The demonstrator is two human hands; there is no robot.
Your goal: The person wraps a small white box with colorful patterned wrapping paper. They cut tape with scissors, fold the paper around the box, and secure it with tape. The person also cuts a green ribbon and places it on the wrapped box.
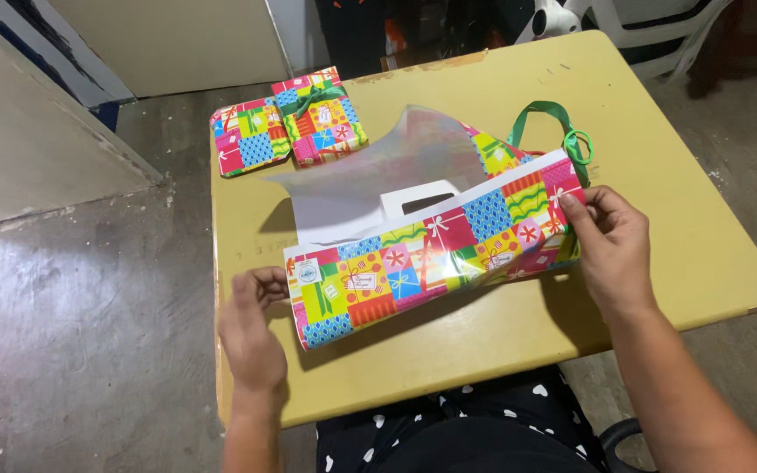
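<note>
- Left hand [251, 328] pinches the near-left edge of the wrapping paper [431, 254]; right hand [611, 245] grips its right end.
- I judge wrapping part done: the near flap is folded up over a white box [418, 203], while the far flap is open.
- Paper is a glossy bright patchwork print on the yellow table [659, 175]; two wrapped parcels [291, 127] at the far-left corner.

Your yellow desk [659, 175] carries two wrapped gifts [291, 127] (far left corner), a green ribbon [562, 131] and colourful wrapping paper [431, 254].
</note>
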